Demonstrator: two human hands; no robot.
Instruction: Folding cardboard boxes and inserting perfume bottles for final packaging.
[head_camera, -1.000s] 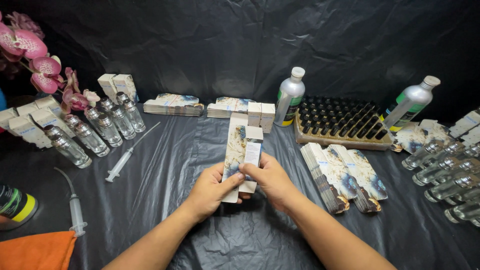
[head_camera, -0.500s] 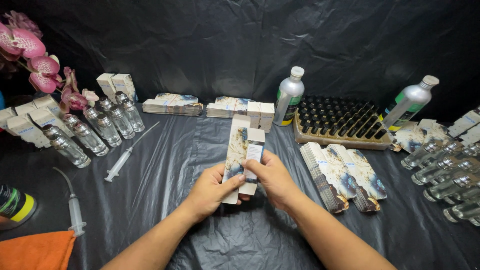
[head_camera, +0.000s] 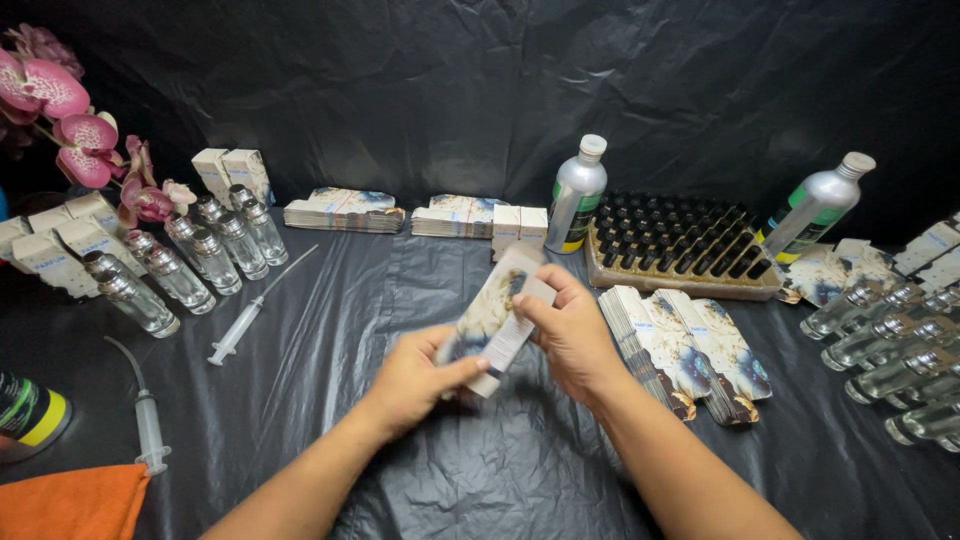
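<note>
While we are gripping the flat carton (head_camera: 497, 318) above the table's (head_camera: 330, 330) centre, left hand (head_camera: 415, 378) pinching its base, right hand (head_camera: 572, 330) closed on its side, we are risking creasing it by squeezing; stacked cartons (head_camera: 685, 350) at 3 o'clock.

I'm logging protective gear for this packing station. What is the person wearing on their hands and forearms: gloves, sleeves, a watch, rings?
Nothing shows on them. The left hand and the right hand are bare, with no gloves. Both forearms are uncovered as far as the bottom edge of the picture, so no sleeve comes into view. No watch, bracelet or ring can be seen on the sides facing the camera.
</note>
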